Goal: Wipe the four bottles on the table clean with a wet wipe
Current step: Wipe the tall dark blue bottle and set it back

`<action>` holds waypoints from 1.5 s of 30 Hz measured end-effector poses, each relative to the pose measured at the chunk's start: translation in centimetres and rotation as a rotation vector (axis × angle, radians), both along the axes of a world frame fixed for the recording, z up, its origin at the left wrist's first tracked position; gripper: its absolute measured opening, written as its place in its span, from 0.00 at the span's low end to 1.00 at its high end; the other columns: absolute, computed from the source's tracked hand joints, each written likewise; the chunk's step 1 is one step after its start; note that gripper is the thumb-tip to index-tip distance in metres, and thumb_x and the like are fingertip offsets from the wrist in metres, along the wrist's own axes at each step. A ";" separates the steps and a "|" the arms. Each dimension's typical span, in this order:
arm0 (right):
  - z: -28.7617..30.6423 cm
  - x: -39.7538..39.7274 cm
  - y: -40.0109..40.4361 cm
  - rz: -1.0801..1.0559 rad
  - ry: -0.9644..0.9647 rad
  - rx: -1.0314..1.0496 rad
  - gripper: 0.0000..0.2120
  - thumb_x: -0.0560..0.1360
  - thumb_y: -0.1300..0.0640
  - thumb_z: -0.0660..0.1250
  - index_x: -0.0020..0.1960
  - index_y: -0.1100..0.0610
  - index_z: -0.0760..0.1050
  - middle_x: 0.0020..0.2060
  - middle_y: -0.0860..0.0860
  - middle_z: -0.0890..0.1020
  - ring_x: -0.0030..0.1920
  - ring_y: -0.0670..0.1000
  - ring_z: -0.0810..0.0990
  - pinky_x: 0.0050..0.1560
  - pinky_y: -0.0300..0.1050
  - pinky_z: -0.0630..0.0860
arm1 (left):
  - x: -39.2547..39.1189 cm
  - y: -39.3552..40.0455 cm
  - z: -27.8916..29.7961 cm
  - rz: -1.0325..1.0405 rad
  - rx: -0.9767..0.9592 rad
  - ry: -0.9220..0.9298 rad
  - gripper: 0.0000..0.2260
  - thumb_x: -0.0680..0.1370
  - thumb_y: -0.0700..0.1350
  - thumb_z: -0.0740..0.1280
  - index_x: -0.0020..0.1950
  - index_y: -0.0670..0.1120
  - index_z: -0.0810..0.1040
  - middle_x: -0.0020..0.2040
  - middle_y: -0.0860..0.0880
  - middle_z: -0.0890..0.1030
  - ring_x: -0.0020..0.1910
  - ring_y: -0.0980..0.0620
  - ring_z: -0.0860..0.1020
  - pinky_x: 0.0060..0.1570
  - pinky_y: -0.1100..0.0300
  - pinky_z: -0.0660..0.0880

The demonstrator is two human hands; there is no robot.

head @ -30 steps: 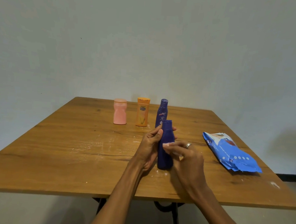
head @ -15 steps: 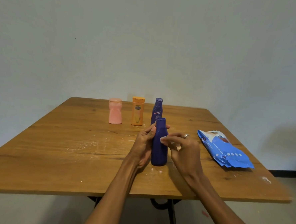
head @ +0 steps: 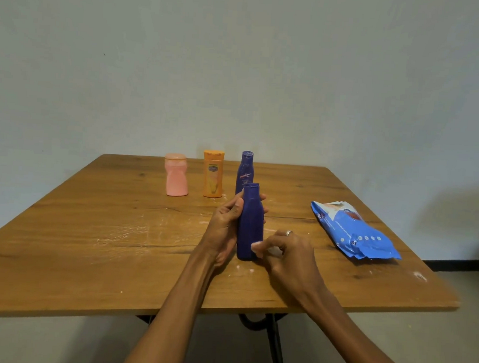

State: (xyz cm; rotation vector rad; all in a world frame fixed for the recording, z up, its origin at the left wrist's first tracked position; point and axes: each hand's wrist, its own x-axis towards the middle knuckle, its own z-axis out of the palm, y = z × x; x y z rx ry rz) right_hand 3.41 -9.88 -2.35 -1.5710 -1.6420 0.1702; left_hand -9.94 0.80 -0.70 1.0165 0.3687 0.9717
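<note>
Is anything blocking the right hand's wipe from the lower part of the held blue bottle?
Nothing visible does. The left hand grips the near blue bottle from its left side, leaving the right side bare. The right hand pinches a white wipe against the bottle's base.

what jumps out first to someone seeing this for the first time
The dark blue bottle held upright mid-table: the left hand grips its side while the right hand pinches a small white wipe against its base. Next, the row behind it: a pink bottle, an orange bottle and a second blue bottle. A bright blue wipes pack lies to the right.
</note>
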 end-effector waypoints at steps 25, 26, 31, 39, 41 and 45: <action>-1.1 1.3 -0.5 -0.011 0.034 -0.003 0.09 0.75 0.55 0.73 0.53 0.44 0.83 0.50 0.38 0.81 0.56 0.33 0.75 0.52 0.23 0.71 | 0.5 0.1 -0.4 -0.010 0.155 0.252 0.21 0.69 0.41 0.77 0.62 0.42 0.80 0.59 0.42 0.83 0.61 0.41 0.80 0.65 0.41 0.74; -1.1 1.7 -0.4 -0.027 0.060 0.019 0.09 0.75 0.55 0.73 0.53 0.45 0.83 0.50 0.38 0.81 0.55 0.33 0.76 0.51 0.24 0.71 | 0.8 0.1 -0.1 0.007 0.109 0.232 0.18 0.72 0.40 0.75 0.61 0.43 0.80 0.59 0.42 0.83 0.61 0.42 0.80 0.62 0.43 0.77; -0.9 4.4 1.1 -0.172 0.141 0.109 0.10 0.74 0.58 0.74 0.53 0.46 0.83 0.49 0.41 0.83 0.53 0.33 0.78 0.48 0.25 0.74 | 3.7 2.6 1.4 0.198 0.265 0.326 0.15 0.74 0.42 0.72 0.60 0.46 0.79 0.57 0.47 0.84 0.59 0.48 0.81 0.61 0.48 0.78; -1.3 7.7 5.0 -0.274 0.122 0.155 0.11 0.75 0.60 0.73 0.56 0.49 0.83 0.51 0.45 0.83 0.48 0.33 0.77 0.46 0.21 0.71 | 11.3 7.5 1.8 0.354 0.366 0.450 0.11 0.81 0.38 0.65 0.63 0.45 0.73 0.59 0.48 0.82 0.60 0.51 0.80 0.66 0.48 0.74; -1.5 8.5 5.9 -0.295 0.105 0.164 0.11 0.76 0.58 0.73 0.56 0.48 0.83 0.51 0.44 0.83 0.50 0.36 0.78 0.47 0.22 0.72 | 12.6 8.3 1.8 0.363 0.372 0.452 0.12 0.82 0.38 0.64 0.64 0.48 0.72 0.58 0.50 0.80 0.60 0.52 0.78 0.65 0.52 0.73; -1.7 9.6 7.4 -0.306 0.117 0.173 0.10 0.76 0.59 0.72 0.55 0.48 0.83 0.50 0.44 0.83 0.50 0.37 0.79 0.47 0.23 0.73 | 14.7 9.6 1.4 0.392 0.355 0.456 0.17 0.82 0.38 0.64 0.71 0.44 0.70 0.59 0.52 0.76 0.62 0.53 0.75 0.64 0.54 0.72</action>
